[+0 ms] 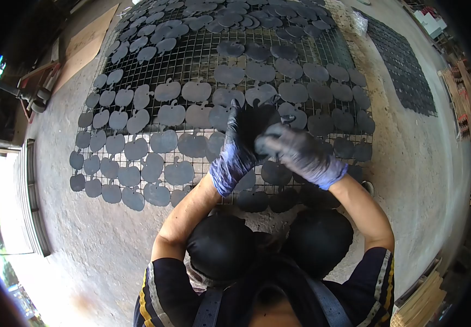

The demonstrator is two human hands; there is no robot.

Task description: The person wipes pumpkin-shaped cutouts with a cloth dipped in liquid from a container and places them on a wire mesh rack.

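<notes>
Gripping on the left: with the left grip [234,147], holding a dark plate [258,119] along its left side, pointing gloved fingers straight away from the body and pressing them close to the edge without spreading wide. On the other side, holding the right grip [295,150] just beside the plate, nearer the body, bending its fingers about halfway inward; blurring too much there to tell whether touching the plate or standing slightly apart, or how tightly closing.

Turning on one relation: having the plate between both hands, just right of the left fingers and ahead and left of the right palm; running its long axis roughly away from the body, nearly in line with those left fingers; sitting nearer the left hand than the right.

Bending over a wire mesh [192,57], with both black-covered knees [222,245] near its closest edge. Facing rows of pumpkin-shaped plates [164,141], lying flat and mostly side by side, but overlapping thickly toward the far end. Seeing bare wire between. Having a second rack [402,62] of dark pieces farther right, lying on the floor [61,169], well apart.
</notes>
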